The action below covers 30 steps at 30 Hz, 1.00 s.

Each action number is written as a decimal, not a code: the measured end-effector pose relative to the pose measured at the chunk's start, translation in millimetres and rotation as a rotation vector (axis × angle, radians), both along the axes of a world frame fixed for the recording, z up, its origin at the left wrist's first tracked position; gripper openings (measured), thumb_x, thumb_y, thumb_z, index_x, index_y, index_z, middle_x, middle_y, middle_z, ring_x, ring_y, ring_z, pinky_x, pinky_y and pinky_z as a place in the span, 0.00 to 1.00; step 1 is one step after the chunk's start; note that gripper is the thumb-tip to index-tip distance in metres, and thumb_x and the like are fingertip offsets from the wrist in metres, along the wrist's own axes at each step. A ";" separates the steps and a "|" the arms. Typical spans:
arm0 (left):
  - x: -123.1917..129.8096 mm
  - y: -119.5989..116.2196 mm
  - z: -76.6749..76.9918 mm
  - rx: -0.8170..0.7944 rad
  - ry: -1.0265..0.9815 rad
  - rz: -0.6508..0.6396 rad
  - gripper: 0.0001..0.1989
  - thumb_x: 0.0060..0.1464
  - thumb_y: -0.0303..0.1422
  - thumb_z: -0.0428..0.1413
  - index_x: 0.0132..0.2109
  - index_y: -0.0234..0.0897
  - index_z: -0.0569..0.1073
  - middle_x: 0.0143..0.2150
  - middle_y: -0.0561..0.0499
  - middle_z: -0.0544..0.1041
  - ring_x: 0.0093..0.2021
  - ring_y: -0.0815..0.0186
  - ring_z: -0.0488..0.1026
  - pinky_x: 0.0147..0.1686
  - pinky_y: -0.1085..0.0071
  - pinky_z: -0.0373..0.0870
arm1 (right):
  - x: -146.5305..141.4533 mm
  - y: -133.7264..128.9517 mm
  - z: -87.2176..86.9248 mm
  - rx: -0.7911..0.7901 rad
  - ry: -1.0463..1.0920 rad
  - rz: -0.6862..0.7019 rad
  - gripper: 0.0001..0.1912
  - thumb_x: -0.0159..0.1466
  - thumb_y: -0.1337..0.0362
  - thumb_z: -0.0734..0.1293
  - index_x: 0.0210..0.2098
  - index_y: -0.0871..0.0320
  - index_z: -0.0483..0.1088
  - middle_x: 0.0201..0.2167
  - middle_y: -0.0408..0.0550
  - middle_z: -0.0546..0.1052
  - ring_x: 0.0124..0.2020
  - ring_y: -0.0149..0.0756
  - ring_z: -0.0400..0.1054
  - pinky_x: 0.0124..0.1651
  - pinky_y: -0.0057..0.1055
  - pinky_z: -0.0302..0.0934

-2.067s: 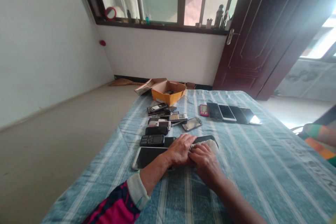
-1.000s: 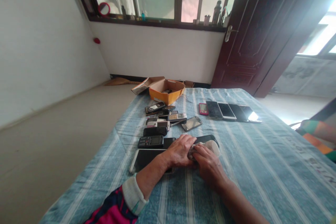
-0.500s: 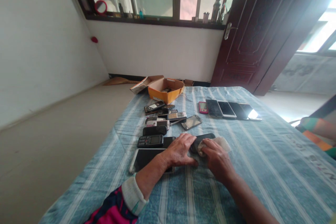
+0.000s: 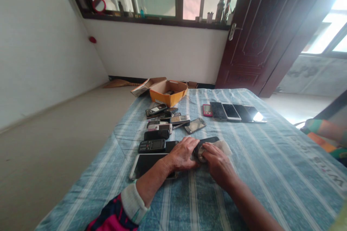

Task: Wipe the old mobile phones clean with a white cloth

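A dark mobile phone [image 4: 207,140] lies on the cloth-covered table between my two hands. My left hand [image 4: 183,154] grips its left side, with the fingertips on the far part and the thumb near the lower edge. Bunched under the fingers of my right hand [image 4: 218,162] is a whitish cloth [image 4: 223,147], pressed onto the phone's face. Part of the phone is covered by the cloth and fingers. Beneath my left wrist lies a large white-framed phone [image 4: 148,164], and just beyond it a black keypad phone [image 4: 152,145].
Several old phones [image 4: 159,127] lie piled at the left, with a grey touchscreen phone [image 4: 195,125] beside them. Behind stands an open orange box [image 4: 173,98]. A row of flat phones [image 4: 231,112] with a small red phone [image 4: 207,110] is at the far right.
My left thumb has drawn in toward the phone's lower edge. The cloth and my right hand have shifted slightly on the phone. The whole view has moved a little.
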State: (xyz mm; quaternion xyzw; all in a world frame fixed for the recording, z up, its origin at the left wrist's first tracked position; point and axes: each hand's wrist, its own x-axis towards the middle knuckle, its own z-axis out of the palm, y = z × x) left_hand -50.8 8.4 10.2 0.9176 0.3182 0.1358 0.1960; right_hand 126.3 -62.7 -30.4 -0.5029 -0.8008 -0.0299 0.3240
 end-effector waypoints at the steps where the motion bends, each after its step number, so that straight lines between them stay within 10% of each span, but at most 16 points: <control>1: -0.1 -0.4 1.2 -0.009 0.011 0.004 0.37 0.38 0.36 0.66 0.57 0.34 0.66 0.54 0.42 0.70 0.54 0.51 0.66 0.56 0.56 0.65 | 4.7 0.1 0.1 -0.007 -0.002 -0.027 0.15 0.61 0.78 0.58 0.36 0.60 0.75 0.50 0.55 0.75 0.55 0.44 0.66 0.57 0.41 0.63; 15: 1.3 -3.2 1.5 0.010 0.019 0.058 0.26 0.49 0.38 0.63 0.53 0.32 0.69 0.53 0.41 0.71 0.55 0.53 0.66 0.56 0.59 0.64 | 35.0 -4.1 13.4 -0.067 -0.115 -0.417 0.18 0.58 0.78 0.59 0.31 0.52 0.76 0.42 0.51 0.75 0.50 0.46 0.65 0.47 0.39 0.60; 30: 2.4 -3.1 -3.0 0.025 0.019 0.075 0.25 0.50 0.37 0.61 0.54 0.35 0.67 0.54 0.42 0.71 0.55 0.53 0.66 0.56 0.57 0.65 | -3.3 -10.1 6.8 0.087 -0.302 -0.412 0.11 0.60 0.77 0.61 0.29 0.56 0.68 0.30 0.50 0.72 0.35 0.42 0.64 0.36 0.35 0.58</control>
